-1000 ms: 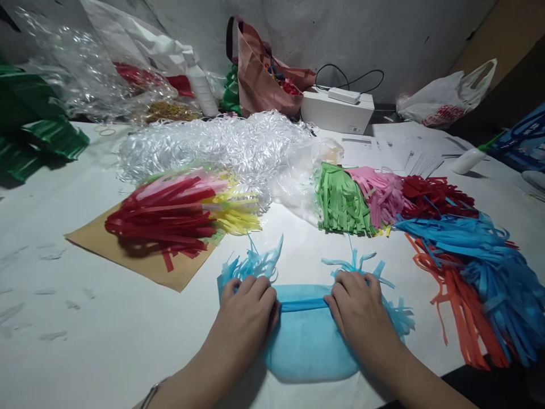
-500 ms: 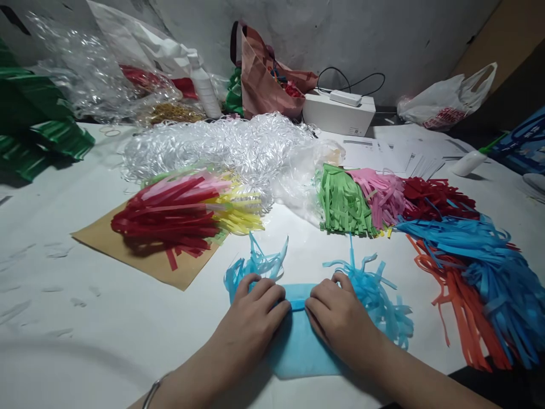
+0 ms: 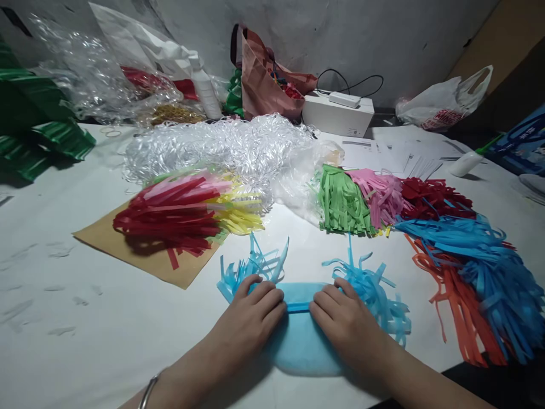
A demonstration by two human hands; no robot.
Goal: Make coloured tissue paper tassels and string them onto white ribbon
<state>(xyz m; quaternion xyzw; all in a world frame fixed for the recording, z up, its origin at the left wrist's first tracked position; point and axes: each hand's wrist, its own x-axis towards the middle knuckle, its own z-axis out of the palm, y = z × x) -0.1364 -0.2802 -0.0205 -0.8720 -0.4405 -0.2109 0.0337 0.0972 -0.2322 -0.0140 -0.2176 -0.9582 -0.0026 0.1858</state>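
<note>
A light blue tissue paper sheet (image 3: 300, 341) with fringed ends lies on the white table (image 3: 85, 318) near its front edge, partly rolled into a narrow band (image 3: 298, 300). My left hand (image 3: 251, 315) presses on the left part of the roll with curled fingers, next to the left fringe (image 3: 251, 267). My right hand (image 3: 343, 321) presses on the right part, fingers curled, beside the right fringe (image 3: 374, 292). The two hands are close together, a short stretch of the rolled edge showing between them.
Red, pink and yellow fringe bundles (image 3: 183, 210) lie on brown paper (image 3: 128, 250) at the left. Green, pink, dark red, blue and orange fringes (image 3: 426, 221) spread at the right. A heap of clear plastic (image 3: 221, 145), bags and a white box (image 3: 338, 116) stand behind.
My hands have come closer together on the blue roll, from wide apart to nearly touching. The roll has advanced slightly and the fringed ends stick up more.
</note>
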